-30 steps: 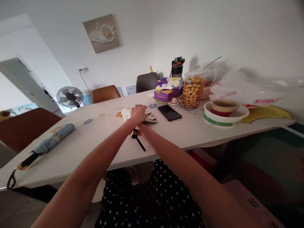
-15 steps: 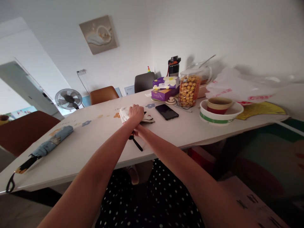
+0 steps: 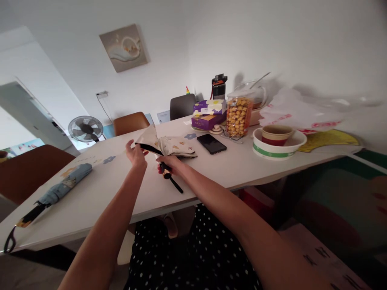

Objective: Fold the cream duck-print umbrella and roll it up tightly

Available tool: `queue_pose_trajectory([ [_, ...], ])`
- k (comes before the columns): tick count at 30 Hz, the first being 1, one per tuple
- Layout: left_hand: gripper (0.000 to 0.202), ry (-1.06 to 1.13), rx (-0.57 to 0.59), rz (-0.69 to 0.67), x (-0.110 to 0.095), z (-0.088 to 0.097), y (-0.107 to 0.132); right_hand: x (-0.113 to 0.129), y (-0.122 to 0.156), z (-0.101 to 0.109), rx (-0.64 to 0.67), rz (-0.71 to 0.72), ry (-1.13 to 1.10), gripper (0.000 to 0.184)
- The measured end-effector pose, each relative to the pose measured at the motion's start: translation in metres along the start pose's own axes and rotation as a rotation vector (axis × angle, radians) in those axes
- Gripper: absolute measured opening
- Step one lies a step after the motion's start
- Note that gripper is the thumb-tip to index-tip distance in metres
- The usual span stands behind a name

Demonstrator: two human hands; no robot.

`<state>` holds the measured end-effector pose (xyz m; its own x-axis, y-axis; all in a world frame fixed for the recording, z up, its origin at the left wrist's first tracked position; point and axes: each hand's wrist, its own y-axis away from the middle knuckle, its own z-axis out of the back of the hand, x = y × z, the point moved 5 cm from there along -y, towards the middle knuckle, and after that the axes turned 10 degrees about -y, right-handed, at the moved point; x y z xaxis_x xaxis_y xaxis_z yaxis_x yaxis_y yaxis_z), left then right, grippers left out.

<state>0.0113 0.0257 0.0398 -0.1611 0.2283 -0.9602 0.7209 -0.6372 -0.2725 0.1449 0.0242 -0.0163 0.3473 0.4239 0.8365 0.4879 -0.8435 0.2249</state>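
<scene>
A cream folding umbrella [image 3: 175, 146] with small printed figures lies partly spread over the white table [image 3: 121, 189]. Its black handle, with a strap hanging from the end, points toward me. My right hand [image 3: 169, 163] is closed around the handle near the base of the cloth. Left of it, my left hand [image 3: 136, 154] pinches the edge of a cloth panel and holds it out to the left, raised above the tabletop. A second folded umbrella, blue [image 3: 65, 184], rests at the table's left side, apart from both hands.
Right of the umbrella lies a black phone [image 3: 211, 143]. Behind it stand purple tissue boxes [image 3: 208, 121], a dark bottle [image 3: 219, 86] and a clear jar of round snacks [image 3: 238, 117]. A white bowl [image 3: 276, 151] holds a paper cup [image 3: 275, 135]. A plastic bag [image 3: 296, 108] sits farther right.
My left hand has moved left from on top of the cream umbrella, drawing a panel of its cloth outward. My right hand stays at the handle. My arms are no longer crossed.
</scene>
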Motion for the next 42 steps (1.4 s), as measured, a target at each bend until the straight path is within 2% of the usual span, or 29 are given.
queue_pose_trajectory([
  [4,0.034,-0.109,-0.025,0.041,0.029,0.032,0.000,-0.004,-0.005,0.003,0.033,-0.073,0.050,0.013],
  [8,0.026,-0.157,-0.101,0.077,0.046,0.044,-0.001,-0.005,-0.006,0.005,0.021,-0.095,0.039,0.015],
  [12,0.036,-0.151,-0.090,0.048,0.043,0.046,-0.001,-0.001,-0.004,0.004,0.046,-0.066,-0.087,0.021],
  [17,0.053,-0.026,-0.059,0.019,0.034,0.047,0.005,0.008,-0.003,0.005,0.052,-0.064,-0.267,0.032],
  [22,0.034,0.028,-0.002,0.045,0.035,0.046,0.004,0.014,-0.002,0.006,0.076,-0.084,-0.222,0.018],
  [27,0.023,0.051,-0.097,0.143,0.044,0.054,-0.004,0.015,-0.001,0.011,0.047,-0.076,-0.117,0.015],
  [29,0.020,0.008,-0.150,0.123,0.044,0.056,-0.004,0.015,0.001,0.013,0.019,-0.065,-0.073,0.016],
  [31,0.017,-0.030,-0.158,0.028,0.038,0.054,0.000,0.015,0.005,0.012,-0.010,-0.047,-0.027,0.016],
  [33,0.017,-0.037,-0.073,-0.054,0.032,0.045,0.008,0.015,0.009,0.009,-0.033,-0.027,0.014,0.015],
  [37,0.028,-0.007,0.248,-0.073,0.029,0.016,0.027,0.013,0.015,0.001,-0.052,0.010,0.130,0.017],
  [42,0.027,0.073,0.408,0.017,0.032,-0.003,0.037,0.005,0.011,-0.005,0.033,0.051,0.218,0.022],
])
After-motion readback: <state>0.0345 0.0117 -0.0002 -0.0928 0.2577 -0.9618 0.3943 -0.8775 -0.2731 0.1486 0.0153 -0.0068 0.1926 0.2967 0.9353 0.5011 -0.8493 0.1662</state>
